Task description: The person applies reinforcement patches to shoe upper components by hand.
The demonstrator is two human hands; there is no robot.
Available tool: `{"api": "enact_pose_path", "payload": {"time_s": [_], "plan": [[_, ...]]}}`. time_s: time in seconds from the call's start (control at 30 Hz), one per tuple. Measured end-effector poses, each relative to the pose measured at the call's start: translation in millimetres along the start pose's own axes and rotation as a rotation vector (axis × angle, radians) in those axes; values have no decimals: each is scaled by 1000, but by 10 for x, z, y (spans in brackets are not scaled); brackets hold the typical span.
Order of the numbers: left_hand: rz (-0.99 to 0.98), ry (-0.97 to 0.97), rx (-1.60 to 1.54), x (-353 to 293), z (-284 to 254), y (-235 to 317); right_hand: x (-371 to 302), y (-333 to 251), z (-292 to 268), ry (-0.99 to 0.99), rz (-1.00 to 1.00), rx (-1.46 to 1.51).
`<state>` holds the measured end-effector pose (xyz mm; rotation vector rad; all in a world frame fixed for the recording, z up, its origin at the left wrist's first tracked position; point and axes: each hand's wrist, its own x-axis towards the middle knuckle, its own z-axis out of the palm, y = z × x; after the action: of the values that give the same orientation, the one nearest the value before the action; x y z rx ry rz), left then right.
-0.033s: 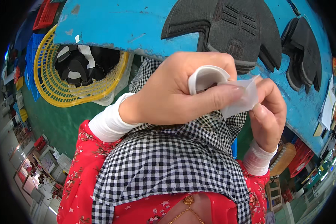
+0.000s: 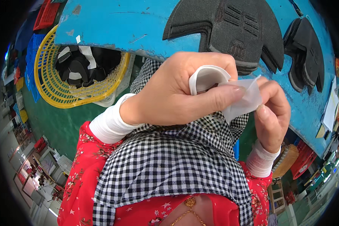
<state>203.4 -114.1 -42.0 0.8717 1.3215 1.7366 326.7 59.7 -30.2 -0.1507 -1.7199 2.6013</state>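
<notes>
My left hand (image 2: 158,94) is closed around a curled roll of white sheet material (image 2: 209,75), whose open end faces up between the fingers. Its thumb presses on a thin, translucent white piece (image 2: 250,100) sticking out to the right of the roll. At the far edge of that piece, my right hand (image 2: 273,113) pinches it between thumb and fingers. Whether the thin piece is part of the roll or separate from it, I cannot tell. Both hands are in the air above my checked apron (image 2: 169,162), just short of the table edge.
A blue worktable (image 2: 113,22) spans the far side. On it lie a stack of dark grey shaped fabric pieces (image 2: 248,37) with stitched slots and a smaller stack (image 2: 309,52) to the right. At left, a yellow basket (image 2: 49,92) holds black pieces and white bits.
My right hand has shifted very slightly to the right, and the thin white piece is stretched a little with it. The left hand stays almost still.
</notes>
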Motion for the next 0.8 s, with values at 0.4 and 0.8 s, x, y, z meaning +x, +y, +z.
{"api": "enact_pose_path", "payload": {"time_s": [0.4,0.8], "plan": [[-50,-15,2,-26,-9,-42,147,-384,-166,-287,-511,-1141],[165,682,-146,24,-333,115,-154,-489,-193,89,-388,-580]]}}
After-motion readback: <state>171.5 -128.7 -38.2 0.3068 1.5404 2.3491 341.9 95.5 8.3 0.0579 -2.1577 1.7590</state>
